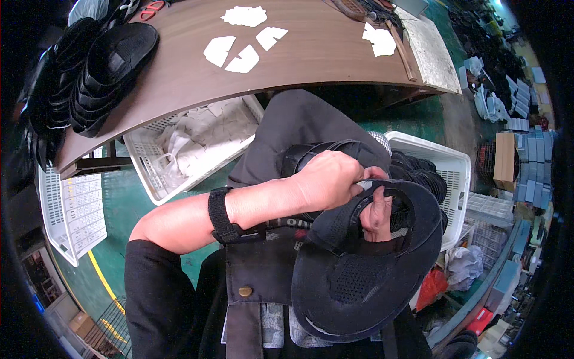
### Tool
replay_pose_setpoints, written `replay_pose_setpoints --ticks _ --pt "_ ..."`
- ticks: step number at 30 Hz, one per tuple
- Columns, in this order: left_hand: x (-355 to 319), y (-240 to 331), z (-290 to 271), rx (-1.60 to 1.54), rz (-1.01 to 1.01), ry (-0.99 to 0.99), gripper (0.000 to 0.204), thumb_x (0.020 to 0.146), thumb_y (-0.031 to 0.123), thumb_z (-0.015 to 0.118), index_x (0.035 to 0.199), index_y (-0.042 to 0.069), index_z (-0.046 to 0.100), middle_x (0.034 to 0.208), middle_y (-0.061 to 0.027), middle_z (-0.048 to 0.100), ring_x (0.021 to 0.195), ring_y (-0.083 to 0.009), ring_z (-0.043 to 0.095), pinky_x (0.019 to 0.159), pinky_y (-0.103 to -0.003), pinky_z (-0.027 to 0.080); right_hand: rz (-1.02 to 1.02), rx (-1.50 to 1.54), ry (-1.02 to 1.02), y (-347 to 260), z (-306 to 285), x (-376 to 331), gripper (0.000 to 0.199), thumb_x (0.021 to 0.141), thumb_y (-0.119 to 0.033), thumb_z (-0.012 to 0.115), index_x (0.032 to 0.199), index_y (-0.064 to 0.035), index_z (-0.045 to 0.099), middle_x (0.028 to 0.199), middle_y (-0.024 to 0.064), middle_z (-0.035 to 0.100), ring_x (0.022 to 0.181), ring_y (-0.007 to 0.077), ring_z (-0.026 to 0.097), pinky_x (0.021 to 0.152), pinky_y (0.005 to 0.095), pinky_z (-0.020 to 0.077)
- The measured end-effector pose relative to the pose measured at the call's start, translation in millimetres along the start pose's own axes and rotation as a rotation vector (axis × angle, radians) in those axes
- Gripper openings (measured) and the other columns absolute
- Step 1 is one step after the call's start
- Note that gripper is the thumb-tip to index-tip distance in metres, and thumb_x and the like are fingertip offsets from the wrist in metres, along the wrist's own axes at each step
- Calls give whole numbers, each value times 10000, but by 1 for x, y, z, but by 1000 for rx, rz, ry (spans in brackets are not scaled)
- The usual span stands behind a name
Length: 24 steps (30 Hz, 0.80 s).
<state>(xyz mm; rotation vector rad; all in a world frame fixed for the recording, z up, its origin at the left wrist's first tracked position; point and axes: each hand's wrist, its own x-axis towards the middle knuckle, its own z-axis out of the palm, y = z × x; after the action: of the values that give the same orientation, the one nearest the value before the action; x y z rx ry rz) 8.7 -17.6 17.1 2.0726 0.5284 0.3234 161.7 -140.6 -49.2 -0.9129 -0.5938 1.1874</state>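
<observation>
A black shoe upper (353, 287) with a perforated patch on its front is tilted over my lap, its opening toward my hands. My right hand (376, 216) shows through that opening, its thumb up near the rim and its other fingers mostly hidden; it grips the upper from within. From the left, my left hand (332, 178) reaches across, fingers closed in a pinch on a small white piece (362, 187) at the upper's edge. More black uppers (421, 176) lie just beyond, in a white crate (463, 179) at the right.
On the brown table (323, 54) ahead lie several white cut pieces (243, 60), stacked black shoe uppers (113, 72) and red-handled scissors (152, 9). A second pile of white pieces (381, 42) is near its right end. Below stands a white crate (146, 173) holding white material.
</observation>
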Motion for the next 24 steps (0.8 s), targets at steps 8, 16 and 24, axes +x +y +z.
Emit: replay_pose_setpoints --ticks 8,16,24 --pt "7 -4 9 282 58 24 157 793 161 602 772 9 636 665 -183 612 646 -340 626 627 -425 494 46 -132 194 9 -10 1 344 798 -64 670 1117 -9 553 1042 87 592 969 200 556 908 333 424" --pt "3 -10 -38 397 581 286 344 680 162 577 997 31 613 1036 -101 593 1011 -282 542 817 -394 461 134 -168 205 -14 0 22 301 868 -25 541 1169 -23 523 1107 69 572 1030 177 540 922 313 420" --pt "-19 -30 -90 721 828 274 137 726 204 532 808 94 529 906 -37 541 966 -206 533 697 -344 473 375 284 -560 -31 -22 60 401 948 -162 409 1333 -51 385 1238 81 492 1122 178 501 944 292 415"
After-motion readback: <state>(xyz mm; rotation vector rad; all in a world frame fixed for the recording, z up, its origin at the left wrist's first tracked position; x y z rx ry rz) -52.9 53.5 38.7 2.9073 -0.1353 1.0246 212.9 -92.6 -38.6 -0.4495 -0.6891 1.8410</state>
